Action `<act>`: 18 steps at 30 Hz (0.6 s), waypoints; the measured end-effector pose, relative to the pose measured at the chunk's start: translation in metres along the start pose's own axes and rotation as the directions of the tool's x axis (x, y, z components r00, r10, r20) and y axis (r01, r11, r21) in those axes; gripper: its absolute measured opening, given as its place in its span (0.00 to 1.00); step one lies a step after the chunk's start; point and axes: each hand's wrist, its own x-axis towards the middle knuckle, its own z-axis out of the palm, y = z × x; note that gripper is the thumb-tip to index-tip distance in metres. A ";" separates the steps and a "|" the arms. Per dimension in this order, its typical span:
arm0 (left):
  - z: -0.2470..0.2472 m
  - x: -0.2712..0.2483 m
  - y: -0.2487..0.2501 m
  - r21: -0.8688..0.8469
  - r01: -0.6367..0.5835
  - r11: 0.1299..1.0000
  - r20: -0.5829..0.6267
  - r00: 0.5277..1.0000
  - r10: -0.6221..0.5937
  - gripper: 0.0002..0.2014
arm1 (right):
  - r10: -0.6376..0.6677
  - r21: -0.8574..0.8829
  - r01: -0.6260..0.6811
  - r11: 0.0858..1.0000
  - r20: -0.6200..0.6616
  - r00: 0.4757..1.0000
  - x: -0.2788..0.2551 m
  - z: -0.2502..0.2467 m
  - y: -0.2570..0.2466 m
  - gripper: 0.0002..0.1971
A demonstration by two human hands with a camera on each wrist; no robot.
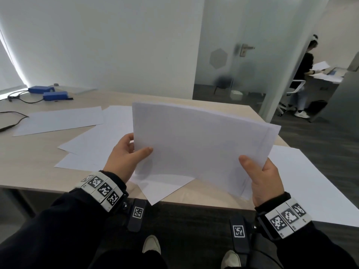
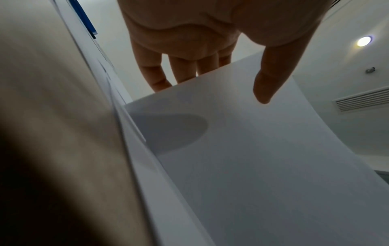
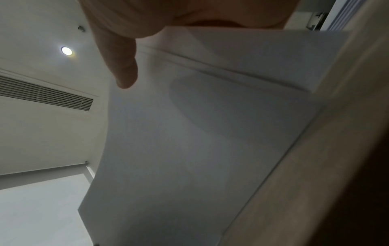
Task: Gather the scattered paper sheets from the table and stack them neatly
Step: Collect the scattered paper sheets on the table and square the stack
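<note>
The left hand [image 1: 124, 156] and the right hand [image 1: 260, 177] each pinch a near corner of the gathered bundle of sheets [image 1: 202, 144], thumb on the upper face and fingers behind, holding it tilted up above the near edge of the worktop [image 1: 38, 158]. In the right wrist view the layers near the thumb sit stepped rather than flush, so the step in hand looks like squaring the bundle. To do it well, I would loosen both pinches slightly, stand the long edge on bare worktop and tap it, then turn and tap a short edge, letting the paper slide rather than bow; too tight a grip would likely crease the corners. Loose sheets remain: one at 10 o'clock [image 1: 58, 121], an overlapping pair at 9 o'clock [image 1: 93, 144], one just under the bundle with a corner overhanging the near edge [image 1: 165, 189], and one at 3 o'clock [image 1: 310, 187] that juts well past the worktop's right side and could slip off if brushed. Two blue boxes [image 1: 48, 93] and a black cable [image 1: 13, 121] lie at 10 to 11 o'clock, the cable close to the far sheet. Another person [image 1: 303, 74] stands beyond the glass door at 1 o'clock, well apart.
</note>
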 end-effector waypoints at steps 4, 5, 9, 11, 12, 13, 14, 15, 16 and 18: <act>0.013 -0.007 0.002 0.039 -0.016 0.999 0.057 0.998 0.014 0.12 | -0.032 -0.016 0.032 0.999 -0.006 0.999 0.000 0.005 -0.001 0.12; 0.016 -0.008 0.002 0.039 -0.025 0.999 0.050 0.998 0.023 0.11 | -0.038 -0.029 0.038 0.999 -0.011 0.999 0.000 0.005 -0.001 0.12; 0.017 -0.008 -0.006 0.061 0.022 0.998 0.032 0.999 -0.024 0.10 | 0.017 -0.036 -0.017 0.999 0.007 1.000 0.002 0.005 0.001 0.12; 0.015 -0.007 -0.014 0.115 0.043 0.992 0.036 0.998 -0.047 0.10 | 0.043 -0.097 -0.041 0.994 0.020 0.999 0.000 0.005 0.003 0.11; 0.015 -0.008 -0.015 0.156 0.032 0.987 0.045 0.998 -0.040 0.11 | 0.039 -0.137 -0.035 0.990 0.028 0.999 -0.002 0.005 0.002 0.12; 0.014 -0.011 -0.015 0.195 0.013 0.981 0.061 0.998 -0.025 0.13 | 0.033 -0.163 -0.028 0.986 0.027 0.999 -0.003 0.004 0.002 0.12; 0.013 -0.013 -0.016 0.226 0.000 0.974 0.077 0.997 -0.018 0.15 | 0.026 -0.179 -0.023 0.984 0.016 1.000 -0.004 0.003 0.001 0.12; 0.011 -0.014 -0.017 0.251 -0.011 0.968 0.087 0.996 -0.011 0.19 | 0.020 -0.197 -0.021 0.980 -0.006 1.000 -0.003 0.001 0.000 0.12; 0.008 -0.017 -0.017 0.290 -0.019 0.957 0.088 0.996 -0.007 0.26 | 0.013 -0.209 -0.020 0.978 -0.032 0.999 -0.002 0.000 -0.002 0.11; -0.001 -0.020 -0.022 0.395 -0.030 0.918 0.091 0.996 -0.006 0.33 | 0.007 -0.194 -0.032 0.980 -0.128 0.992 0.002 -0.001 -0.007 0.07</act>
